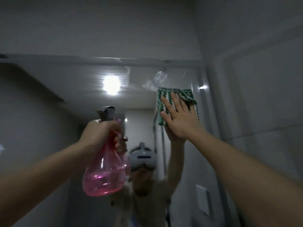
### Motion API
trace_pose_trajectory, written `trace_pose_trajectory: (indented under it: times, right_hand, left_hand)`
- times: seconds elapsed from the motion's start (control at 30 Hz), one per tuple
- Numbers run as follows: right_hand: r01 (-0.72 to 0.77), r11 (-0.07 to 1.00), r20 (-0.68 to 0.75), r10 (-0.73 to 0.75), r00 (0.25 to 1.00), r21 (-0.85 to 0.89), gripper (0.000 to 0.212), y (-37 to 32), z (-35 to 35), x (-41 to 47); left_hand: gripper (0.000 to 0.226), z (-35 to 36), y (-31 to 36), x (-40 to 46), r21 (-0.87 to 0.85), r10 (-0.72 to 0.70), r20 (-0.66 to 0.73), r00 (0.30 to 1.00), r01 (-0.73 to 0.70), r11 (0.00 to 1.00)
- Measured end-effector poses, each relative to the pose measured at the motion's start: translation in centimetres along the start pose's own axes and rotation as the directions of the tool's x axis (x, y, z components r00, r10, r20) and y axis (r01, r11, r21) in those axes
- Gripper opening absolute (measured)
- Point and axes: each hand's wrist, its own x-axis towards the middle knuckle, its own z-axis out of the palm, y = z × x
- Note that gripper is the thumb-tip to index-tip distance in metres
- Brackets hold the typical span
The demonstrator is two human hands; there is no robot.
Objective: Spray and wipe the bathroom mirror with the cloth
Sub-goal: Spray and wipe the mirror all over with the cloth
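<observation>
High on the mirror point(78, 89), the flat right hand point(178, 117) presses the cloth point(164, 94) just below wet streaks point(155, 81); the left hand point(101, 133) grips the spray bottle point(105, 171).

Pretty dim and grey overall, with the only real light being a round ceiling lamp reflected in the wall mirror point(65, 89), blown out to a white blob point(111, 85) with streaky glare around it. Smaller glint on the mirror's right edge point(203, 87). Whole frame is soft and noisy, and the wide lens bends the edges.
</observation>
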Motion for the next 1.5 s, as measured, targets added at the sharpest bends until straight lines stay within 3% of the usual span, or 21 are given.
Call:
trace_pose_trajectory:
  times: [0.2, 0.4, 0.7, 0.93, 1.13, 1.3, 1.5]
  right_hand:
    - [-0.086, 0.995, -0.053, 0.088, 0.995, 0.042, 0.055, 4.8, 0.4, -2.6]
    - [-0.101, 0.993, -0.050, 0.104, 0.993, 0.059, 0.056, 5.4, 0.4, -2.6]
    - [-0.282, 0.947, -0.067, 0.295, 0.953, 0.158, 0.060, -0.8, -0.1, 2.3]
    - [-0.054, 0.986, -0.089, 0.068, 0.994, 0.155, 0.061, -11.0, 0.4, 5.3]
    - [0.160, 0.984, -0.082, -0.154, 0.985, 0.081, 0.060, -21.0, 2.0, 6.5]
    - [0.225, 0.972, -0.087, -0.219, 0.972, 0.061, 0.058, -20.2, 2.0, 6.8]
    - [0.271, 0.962, -0.083, -0.272, 0.959, -0.020, 0.054, -15.6, 0.4, 8.1]
  left_hand:
    - [0.017, 2.9, -1.9, -0.2, -0.018, -0.011, 0.024, 1.000, 0.011, 1.000]
    - [0.012, 3.6, -2.4, -0.5, 0.000, -0.028, 0.054, 0.998, 0.028, 1.000]
    - [0.009, 0.1, 0.4, 0.7, 0.027, 0.041, 0.006, 0.999, -0.041, 0.999]
    - [0.012, -6.9, 1.1, 1.6, 0.014, 0.041, -0.073, 0.996, -0.041, 0.999]
    - [0.014, -13.4, 0.9, 2.0, 0.159, 0.008, -0.188, 0.982, 0.022, 0.987]
    - [0.015, -13.9, 0.6, 2.2, 0.176, 0.038, -0.195, 0.980, -0.004, 0.984]
    - [0.014, -8.8, 0.2, 2.7, 0.160, 0.075, -0.132, 0.988, -0.053, 0.986]
